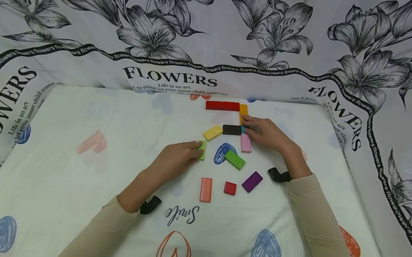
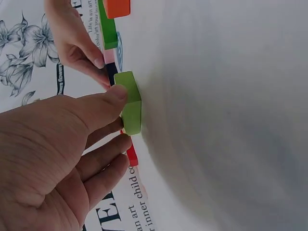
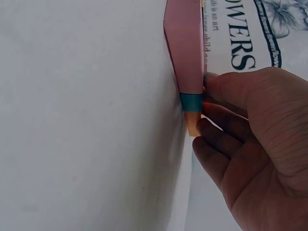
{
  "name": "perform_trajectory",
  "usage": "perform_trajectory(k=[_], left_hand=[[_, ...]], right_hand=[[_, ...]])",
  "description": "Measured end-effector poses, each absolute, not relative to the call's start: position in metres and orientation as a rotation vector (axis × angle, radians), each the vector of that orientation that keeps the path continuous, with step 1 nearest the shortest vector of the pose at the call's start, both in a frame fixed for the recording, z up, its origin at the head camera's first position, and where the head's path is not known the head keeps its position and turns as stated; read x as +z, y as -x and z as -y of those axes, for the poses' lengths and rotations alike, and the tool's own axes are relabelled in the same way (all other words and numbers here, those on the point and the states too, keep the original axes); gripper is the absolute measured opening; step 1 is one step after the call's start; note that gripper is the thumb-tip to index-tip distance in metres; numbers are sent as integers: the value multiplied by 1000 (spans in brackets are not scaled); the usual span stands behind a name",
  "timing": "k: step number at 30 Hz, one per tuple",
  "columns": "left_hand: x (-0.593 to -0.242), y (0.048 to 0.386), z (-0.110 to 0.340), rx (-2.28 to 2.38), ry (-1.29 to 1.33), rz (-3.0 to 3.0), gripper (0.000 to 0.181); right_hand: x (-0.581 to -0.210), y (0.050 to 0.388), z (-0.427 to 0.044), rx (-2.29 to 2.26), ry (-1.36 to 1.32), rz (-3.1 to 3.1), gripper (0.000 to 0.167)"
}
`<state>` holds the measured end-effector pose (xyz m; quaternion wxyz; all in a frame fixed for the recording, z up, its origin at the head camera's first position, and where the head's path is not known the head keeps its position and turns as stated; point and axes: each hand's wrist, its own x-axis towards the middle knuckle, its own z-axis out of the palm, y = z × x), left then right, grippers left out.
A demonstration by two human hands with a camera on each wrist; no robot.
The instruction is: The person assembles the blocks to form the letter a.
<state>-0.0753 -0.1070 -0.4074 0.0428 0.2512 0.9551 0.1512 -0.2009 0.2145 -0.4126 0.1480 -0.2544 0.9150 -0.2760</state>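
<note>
My left hand [image 1: 173, 159] pinches a light green block [image 2: 132, 106] between thumb and fingers, low over or on the cloth; I cannot tell which. Right of it, a yellow block [image 1: 213, 133] meets a black block [image 1: 231, 130] at its corner. My right hand [image 1: 268, 133] touches the right side of a joined group. That group has an orange-yellow block [image 1: 243, 113], a small blue block [image 1: 243, 129], partly hidden by the fingers, and a pink block [image 1: 246, 143]. A long red bar [image 1: 222, 106] meets the orange-yellow block's top.
Nearer the person lie a green block [image 1: 235, 159], a purple block [image 1: 252, 182], a small red block [image 1: 230, 188] and an orange-pink block [image 1: 206, 190], all loose. The white cloth [image 1: 96, 192] carries printed hearts and lettering. Black straps [image 1: 151, 205] sit at both wrists.
</note>
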Motion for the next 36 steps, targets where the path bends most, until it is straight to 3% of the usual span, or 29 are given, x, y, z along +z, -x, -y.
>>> perform_trajectory(k=[36], left_hand=[[-409, 80, 95, 440, -798, -2964, 35]], right_hand=[[-416, 199, -215, -793, 751, -2651, 47]])
